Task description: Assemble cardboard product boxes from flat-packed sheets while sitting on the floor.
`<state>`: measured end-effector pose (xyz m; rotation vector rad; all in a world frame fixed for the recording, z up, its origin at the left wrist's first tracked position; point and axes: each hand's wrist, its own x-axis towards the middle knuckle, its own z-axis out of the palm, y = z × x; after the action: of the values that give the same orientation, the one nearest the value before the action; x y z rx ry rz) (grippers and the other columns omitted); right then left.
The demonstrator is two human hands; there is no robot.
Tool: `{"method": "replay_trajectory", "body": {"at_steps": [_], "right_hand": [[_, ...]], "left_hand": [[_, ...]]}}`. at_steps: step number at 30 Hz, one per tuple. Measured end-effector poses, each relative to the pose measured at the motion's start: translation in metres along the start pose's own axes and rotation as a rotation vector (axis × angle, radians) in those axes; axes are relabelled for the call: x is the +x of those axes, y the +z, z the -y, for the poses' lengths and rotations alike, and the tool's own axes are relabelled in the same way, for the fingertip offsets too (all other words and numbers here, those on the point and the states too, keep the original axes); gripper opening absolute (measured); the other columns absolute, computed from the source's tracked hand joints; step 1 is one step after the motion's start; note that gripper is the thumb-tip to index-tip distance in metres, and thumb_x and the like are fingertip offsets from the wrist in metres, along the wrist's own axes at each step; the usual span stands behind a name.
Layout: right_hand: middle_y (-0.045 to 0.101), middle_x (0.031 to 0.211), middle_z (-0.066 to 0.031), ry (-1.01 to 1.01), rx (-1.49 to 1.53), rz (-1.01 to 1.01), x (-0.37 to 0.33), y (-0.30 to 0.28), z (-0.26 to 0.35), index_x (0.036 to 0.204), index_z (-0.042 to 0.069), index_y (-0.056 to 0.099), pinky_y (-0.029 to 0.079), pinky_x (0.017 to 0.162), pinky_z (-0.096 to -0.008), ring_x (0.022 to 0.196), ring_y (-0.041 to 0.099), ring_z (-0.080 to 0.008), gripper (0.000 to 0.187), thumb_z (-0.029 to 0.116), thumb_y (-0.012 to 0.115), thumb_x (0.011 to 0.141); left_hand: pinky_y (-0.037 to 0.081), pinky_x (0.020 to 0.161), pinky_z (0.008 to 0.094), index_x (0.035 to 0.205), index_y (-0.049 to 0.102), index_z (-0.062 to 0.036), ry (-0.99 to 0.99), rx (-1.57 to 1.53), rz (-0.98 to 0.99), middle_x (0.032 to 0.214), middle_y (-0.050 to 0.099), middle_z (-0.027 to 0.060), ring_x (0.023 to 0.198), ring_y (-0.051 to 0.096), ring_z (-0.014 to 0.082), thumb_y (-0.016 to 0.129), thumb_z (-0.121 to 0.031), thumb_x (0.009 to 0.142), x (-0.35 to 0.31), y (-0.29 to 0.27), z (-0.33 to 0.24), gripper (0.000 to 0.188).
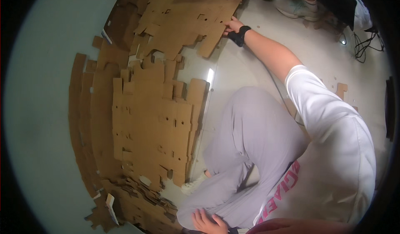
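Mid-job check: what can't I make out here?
Head view: whether the bare right hand grips the upper flat brown cardboard sheet; too small, blurred.
Head view: the bottom layers of the lower brown cardboard pile, hidden by those above.
Head view: the palm of the left hand, hidden by its back.
Head view: most of whoever wears the pale grey shoe, cut off by the top edge.
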<state>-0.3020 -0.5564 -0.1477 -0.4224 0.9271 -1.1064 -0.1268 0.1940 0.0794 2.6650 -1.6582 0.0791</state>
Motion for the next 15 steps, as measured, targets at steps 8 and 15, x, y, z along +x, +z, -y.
{"method": "replay_trajectory", "body": {"at_steps": [8, 15], "right_hand": [[0.07, 0.09, -0.0089, -0.707, -0.453, -0.147, 0.042, 0.034, 0.03, 0.151, 0.01, 0.044, 0.051, 0.057, -0.0305, 0.072, 0.066, -0.0174, 0.065, 0.017, 0.069, 0.091], [0.068, 0.082, -0.0118, -0.393, -0.489, -0.486, 0.107, 0.012, 0.099, 0.14, -0.001, 0.052, 0.05, 0.053, -0.0327, 0.066, 0.066, -0.0194, 0.054, 0.017, 0.067, 0.091]], "left_hand": [[0.037, 0.109, 0.0533, 0.128, 0.061, -0.0004, -0.16, -0.066, -0.001, 0.134, 0.058, 0.0227, 0.13, 0.049, 0.0433, 0.065, -0.011, 0.085, 0.022, -0.005, -0.026, 0.045], [0.039, 0.108, 0.0542, 0.131, 0.06, 0.0027, -0.084, -0.077, 0.157, 0.135, 0.059, 0.0246, 0.13, 0.051, 0.0455, 0.061, -0.012, 0.09, 0.027, -0.024, -0.02, 0.044]]}}
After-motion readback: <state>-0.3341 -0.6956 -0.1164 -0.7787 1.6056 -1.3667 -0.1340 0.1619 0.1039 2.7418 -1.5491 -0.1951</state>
